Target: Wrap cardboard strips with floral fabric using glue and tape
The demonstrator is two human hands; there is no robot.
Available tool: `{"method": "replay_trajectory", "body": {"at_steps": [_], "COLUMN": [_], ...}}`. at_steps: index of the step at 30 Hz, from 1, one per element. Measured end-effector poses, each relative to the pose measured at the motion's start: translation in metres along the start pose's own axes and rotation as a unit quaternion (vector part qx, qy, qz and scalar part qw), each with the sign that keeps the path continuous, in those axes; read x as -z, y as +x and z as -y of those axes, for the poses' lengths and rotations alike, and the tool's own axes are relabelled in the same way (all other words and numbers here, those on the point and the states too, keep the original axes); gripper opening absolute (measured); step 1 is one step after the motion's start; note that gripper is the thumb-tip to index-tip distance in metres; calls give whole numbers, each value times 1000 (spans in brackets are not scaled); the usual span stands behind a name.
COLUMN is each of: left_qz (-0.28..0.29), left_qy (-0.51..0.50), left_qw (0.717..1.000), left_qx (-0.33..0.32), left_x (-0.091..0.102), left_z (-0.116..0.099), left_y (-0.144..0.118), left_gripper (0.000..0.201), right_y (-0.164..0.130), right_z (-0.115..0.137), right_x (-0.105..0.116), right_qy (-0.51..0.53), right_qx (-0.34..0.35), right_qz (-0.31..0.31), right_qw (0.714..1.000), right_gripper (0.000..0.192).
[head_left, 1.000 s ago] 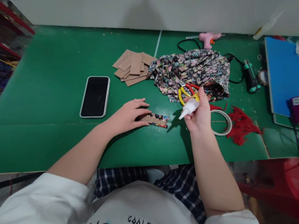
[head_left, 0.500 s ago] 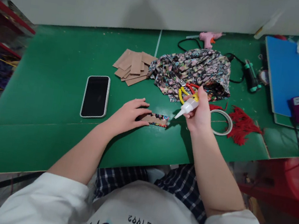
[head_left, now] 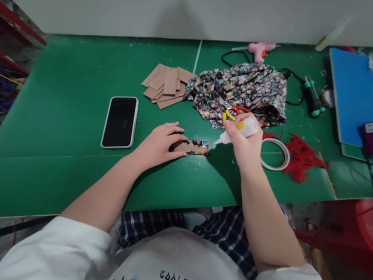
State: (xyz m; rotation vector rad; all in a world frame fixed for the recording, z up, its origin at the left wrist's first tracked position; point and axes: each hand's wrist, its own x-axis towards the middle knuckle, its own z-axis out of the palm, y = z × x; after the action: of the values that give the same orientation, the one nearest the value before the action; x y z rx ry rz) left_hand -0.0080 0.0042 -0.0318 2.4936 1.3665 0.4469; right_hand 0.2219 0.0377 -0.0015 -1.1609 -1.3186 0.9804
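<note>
Cardboard strip: lies flat on the green table, in front of the body, with left end hidden under the left hand; shows flowered cloth along both long edges.
Handling of strip: seems light and rather stiff, but probably easy to crease; may slide on the smooth table if not pressed.
Where to hold strip: best at the left end, by the long edges, without touching the bare brown middle.
White bottle: tilted inside the right hand, with nozzle pointing down and leftward, just beside the strip's right end; cannot tell if touching.
Handling of bottle: looks light, perhaps of soft plastic, a little slippery; better to grip around the body than by the thin nozzle.
Left hand: palm down, with fingers loosely spread and thumb along the near edge of the strip.
Right hand: closed around the bottle, with wrist raised above the table.
Forearms: both stretched forward, coming toward each other.
</note>
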Motion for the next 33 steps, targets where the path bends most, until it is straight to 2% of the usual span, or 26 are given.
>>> {"method": "replay_trajectory", "body": {"at_steps": [5,11,15,18,22,26,33], "left_qz": [-8,-16,-9,-10,-9,-10,-8], "left_qy": [-1,-17,-16,-14,-13,-11,-12], "left_qw": [1000,1000,1000,1000,1000,1000,1000], "left_qx": [-10,-11,-4,-6,-7,-9,-11], "left_x": [-1,-4,-3,-2,-1,-1,-1], "left_z": [1,2,2,1,1,1,1], "left_y": [0,-1,-1,-1,-1,0,0], "left_gripper": [43,41,41,41,41,41,41], "right_y": [-4,-7,-7,-6,-6,-4,-3], "right_z": [4,9,9,8,9,7,5], "right_x": [-1,-2,-1,-1,-2,0,1], "right_qy": [-97,-155,-148,-162,-160,-139,-133], "right_qx": [71,57,52,53,48,80,103], "right_qz": [39,82,140,167,155,124,104], "right_qw": [992,983,978,971,974,979,980], "right_gripper": [19,23,29,25,24,29,27]}}
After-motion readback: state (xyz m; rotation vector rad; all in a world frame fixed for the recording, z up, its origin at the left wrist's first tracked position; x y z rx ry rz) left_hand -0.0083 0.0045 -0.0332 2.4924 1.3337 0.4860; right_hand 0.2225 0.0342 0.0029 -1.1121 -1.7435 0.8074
